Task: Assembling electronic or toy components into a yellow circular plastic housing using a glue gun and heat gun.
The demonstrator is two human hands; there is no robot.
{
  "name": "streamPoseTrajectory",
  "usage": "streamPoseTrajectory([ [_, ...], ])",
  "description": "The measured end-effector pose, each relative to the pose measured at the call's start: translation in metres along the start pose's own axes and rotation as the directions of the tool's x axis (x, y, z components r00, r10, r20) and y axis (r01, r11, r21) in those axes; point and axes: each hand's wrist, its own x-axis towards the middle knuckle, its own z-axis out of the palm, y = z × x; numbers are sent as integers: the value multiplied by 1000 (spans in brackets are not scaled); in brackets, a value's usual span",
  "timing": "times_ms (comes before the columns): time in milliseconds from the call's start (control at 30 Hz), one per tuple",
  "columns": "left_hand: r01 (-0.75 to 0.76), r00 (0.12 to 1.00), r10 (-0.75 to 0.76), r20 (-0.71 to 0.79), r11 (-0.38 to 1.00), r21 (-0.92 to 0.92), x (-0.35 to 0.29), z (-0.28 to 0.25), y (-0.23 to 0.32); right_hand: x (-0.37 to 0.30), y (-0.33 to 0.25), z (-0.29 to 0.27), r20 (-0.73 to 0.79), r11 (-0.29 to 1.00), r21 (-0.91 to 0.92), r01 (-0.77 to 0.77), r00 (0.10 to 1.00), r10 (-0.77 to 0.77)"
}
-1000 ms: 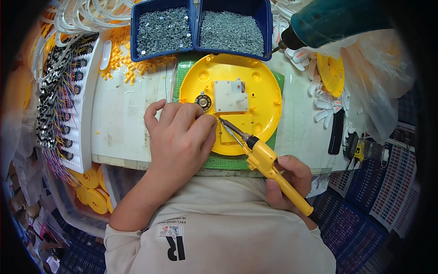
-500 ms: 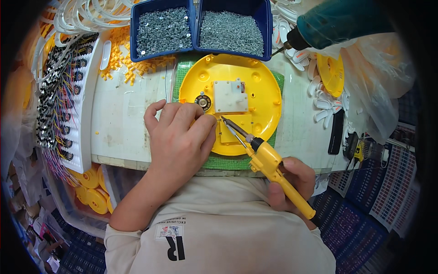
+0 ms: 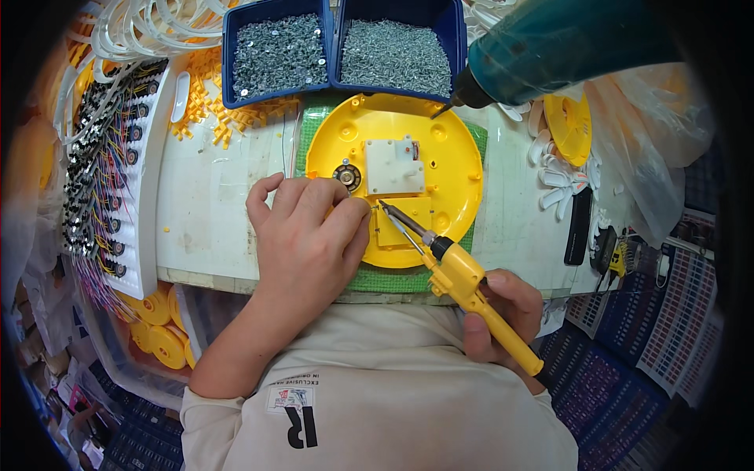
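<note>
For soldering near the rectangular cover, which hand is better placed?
Probably the right hand: it holds the yellow soldering iron, tip near that cover. The left hand, beside the speaker, has no iron.

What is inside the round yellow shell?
White box, round speaker, yellow rectangular panel. The left hand covers some of the shell at lower left; anything beneath is hidden.

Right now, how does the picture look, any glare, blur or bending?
Head view: corners fall to black, and the table's front edge bows; head view: the clear plastic bag and yellow shell catch bright highlights; head view: the teal power driver looks slightly soft, while the left hand and yellow soldering iron look fairly sharp.
</note>
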Motion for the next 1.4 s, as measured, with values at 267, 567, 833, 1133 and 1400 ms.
streamPoseTrajectory([
  [267,-4,1000,4,22,1000,1,3,-7,-3,-2,0,0,13,997,65,-41,999,41],
  [567,-78,989,86,123,994,-71,16,-59,-70,-11,3,-7,11,972,205,-112,994,113],
  [833,-226,956,205,209,970,85,7,-61,-65,-12,2,-12,-14,976,184,-112,993,117],
  [1133,-106,991,85,107,972,210,-1,-120,-74,-20,0,-43,-154,954,93,-284,943,295],
  [1400,165,972,-228,62,470,-867,4,-89,-61,-23,2,-45,-238,936,173,-307,909,342],
])
